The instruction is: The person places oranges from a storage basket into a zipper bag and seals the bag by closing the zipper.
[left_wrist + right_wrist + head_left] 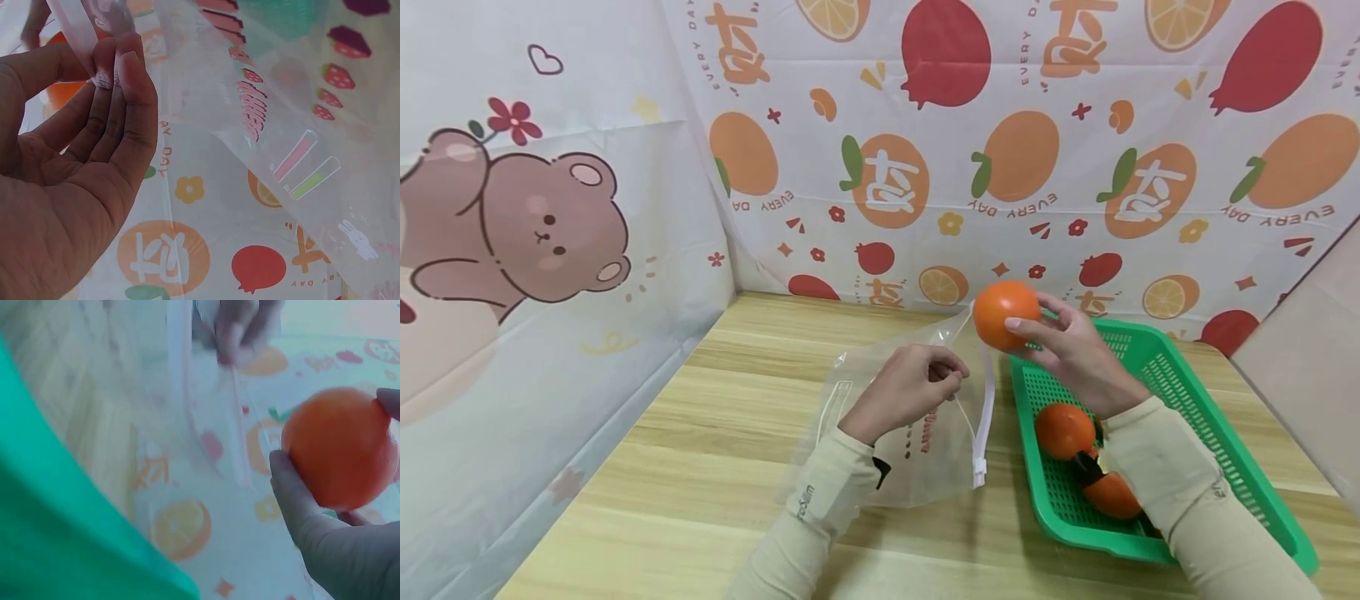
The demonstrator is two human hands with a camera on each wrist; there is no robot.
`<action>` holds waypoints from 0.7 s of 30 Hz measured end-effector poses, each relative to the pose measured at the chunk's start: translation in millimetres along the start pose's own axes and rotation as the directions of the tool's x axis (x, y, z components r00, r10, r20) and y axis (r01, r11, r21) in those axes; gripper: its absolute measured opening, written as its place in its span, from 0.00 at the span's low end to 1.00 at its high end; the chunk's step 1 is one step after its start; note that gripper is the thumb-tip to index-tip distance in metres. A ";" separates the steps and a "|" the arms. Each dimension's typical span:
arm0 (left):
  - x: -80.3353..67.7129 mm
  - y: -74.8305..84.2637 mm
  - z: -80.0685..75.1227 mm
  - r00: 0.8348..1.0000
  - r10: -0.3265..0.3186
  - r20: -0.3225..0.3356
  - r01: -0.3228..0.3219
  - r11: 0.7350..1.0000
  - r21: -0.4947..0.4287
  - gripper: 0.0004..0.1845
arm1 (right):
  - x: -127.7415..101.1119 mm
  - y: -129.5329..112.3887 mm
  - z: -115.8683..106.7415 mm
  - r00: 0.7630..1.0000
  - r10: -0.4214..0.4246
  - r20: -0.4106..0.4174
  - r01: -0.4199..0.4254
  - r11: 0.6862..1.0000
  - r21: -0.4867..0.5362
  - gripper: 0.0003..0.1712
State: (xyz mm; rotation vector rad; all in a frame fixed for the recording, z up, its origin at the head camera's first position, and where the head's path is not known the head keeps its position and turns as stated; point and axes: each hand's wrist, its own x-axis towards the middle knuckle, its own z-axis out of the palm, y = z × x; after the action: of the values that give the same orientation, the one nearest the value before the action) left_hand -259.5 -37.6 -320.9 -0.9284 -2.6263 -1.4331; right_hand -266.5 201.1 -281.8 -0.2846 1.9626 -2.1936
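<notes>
My right hand (1078, 358) holds a smooth, round orange fruit (1004, 310) between thumb and fingers, above the table by the bag's mouth. In the right wrist view the same fruit (340, 450) sits against the thumb and fingertips. A clear printed slider zip bag (936, 479) lies under my left hand (912, 387), which pinches one side of its opening. The left wrist view shows the fingers bent together at the film of the bag (300, 94). The bag's mouth, with its white slider (980, 468), faces right and stands partly open.
A green perforated basket (1037, 504) stands at the right, partly under my right forearm. It holds an orange fruit (1064, 431), another orange piece (1112, 497) and a dark item (1085, 468). A fruit-print sheet (955, 158) hangs behind the wooden table (700, 467).
</notes>
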 end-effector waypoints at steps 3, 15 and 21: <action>0.0 0.0 0.3 1.000 0.007 0.000 -0.007 1.000 0.001 0.08 | 1.4 5.0 9.1 0.999 0.046 0.024 -0.047 0.998 0.034 0.34; 2.2 -0.7 -2.5 1.000 0.003 0.013 -0.003 1.000 0.005 0.06 | 5.1 15.1 16.4 0.995 0.087 0.053 -0.087 0.996 0.010 0.32; 2.9 -0.1 -6.4 1.000 0.012 0.006 -0.012 1.000 0.001 0.07 | 5.7 17.6 14.1 0.993 0.113 0.034 -0.110 0.991 -0.070 0.39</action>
State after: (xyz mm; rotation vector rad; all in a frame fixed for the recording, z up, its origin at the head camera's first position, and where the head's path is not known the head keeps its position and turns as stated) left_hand -263.6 -41.1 -316.5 -0.9482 -2.6209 -1.4278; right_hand -268.2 184.2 -297.7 -0.2187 1.9851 -2.0413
